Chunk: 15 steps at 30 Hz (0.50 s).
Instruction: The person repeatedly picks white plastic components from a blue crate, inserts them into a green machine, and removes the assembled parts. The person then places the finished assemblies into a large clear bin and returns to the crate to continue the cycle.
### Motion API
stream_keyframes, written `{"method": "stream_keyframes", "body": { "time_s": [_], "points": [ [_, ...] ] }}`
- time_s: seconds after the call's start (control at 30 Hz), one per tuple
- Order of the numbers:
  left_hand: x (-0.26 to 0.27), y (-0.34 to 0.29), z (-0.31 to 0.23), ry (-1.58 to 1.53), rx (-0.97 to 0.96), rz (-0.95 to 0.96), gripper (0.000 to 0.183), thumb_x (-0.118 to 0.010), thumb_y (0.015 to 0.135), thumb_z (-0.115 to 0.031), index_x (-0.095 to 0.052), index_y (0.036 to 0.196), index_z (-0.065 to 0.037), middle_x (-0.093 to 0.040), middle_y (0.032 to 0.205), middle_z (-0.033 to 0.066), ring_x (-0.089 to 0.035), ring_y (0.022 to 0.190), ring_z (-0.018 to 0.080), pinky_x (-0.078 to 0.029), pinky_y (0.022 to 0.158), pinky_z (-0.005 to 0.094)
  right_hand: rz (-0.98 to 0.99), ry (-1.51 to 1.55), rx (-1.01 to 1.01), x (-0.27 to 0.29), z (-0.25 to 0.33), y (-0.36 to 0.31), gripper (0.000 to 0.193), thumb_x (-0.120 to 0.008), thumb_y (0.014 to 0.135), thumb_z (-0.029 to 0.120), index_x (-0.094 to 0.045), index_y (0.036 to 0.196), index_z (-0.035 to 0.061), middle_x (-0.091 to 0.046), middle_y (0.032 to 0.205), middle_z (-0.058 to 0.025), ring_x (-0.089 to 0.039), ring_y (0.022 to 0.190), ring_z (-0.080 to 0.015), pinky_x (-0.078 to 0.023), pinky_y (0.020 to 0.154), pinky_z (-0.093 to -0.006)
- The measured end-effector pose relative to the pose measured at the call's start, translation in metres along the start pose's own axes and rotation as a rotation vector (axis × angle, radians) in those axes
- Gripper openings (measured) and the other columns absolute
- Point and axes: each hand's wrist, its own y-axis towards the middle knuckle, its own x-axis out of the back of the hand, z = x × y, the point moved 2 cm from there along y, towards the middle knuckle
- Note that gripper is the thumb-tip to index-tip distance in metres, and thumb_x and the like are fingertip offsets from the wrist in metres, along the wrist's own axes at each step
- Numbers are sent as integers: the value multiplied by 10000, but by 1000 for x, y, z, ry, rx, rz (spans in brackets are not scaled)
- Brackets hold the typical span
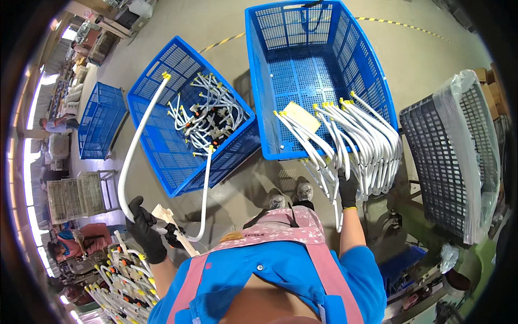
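Note:
My left hand [145, 231], in a black glove, is closed round a bent white tube frame [128, 162] with yellow end caps. A cream bracket and a black part [174, 236] sit on the frame near that hand, and its two arms reach up towards the left blue crate. My right hand [348, 190], also gloved in black, is closed on a white tube [345, 156] at the near rim of the larger blue crate [372, 59]. Beside it, a dense row of similar white bent tubes [380, 143] hangs over that rim, yellow tips inside the crate.
The left blue crate [156, 167] holds a jumble of white tube frames [216, 108]. A yellowish sheet [302, 116] lies in the larger crate. A dark mesh crate [437, 167] with plastic film stands right. More frames [121, 281] are piled lower left. People sit and stand at far left.

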Motion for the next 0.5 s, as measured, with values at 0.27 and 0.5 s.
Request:
{"method": "stream_keyframes", "body": {
  "time_s": [0.27,0.5],
  "points": [
    [-21,40,30,-267,-105,221,347,-451,734,-6,-649,1014,44,-476,616,-28,-414,511,49,-317,480,206,-103,-18,-65,147,131,-86,331,-631,912,315,-645,892,-15,-563,646,-94,-520,631,-152,-426,584,-352],
    [-61,28,8,-341,-183,327,255,-505,821,44,-683,999,6,-614,801,-9,-452,608,25,-317,503,203,-126,139,116,212,171,-116,274,-644,905,261,-649,934,-11,-611,689,-120,-538,617,-159,-432,586,-329]
  ]
}}
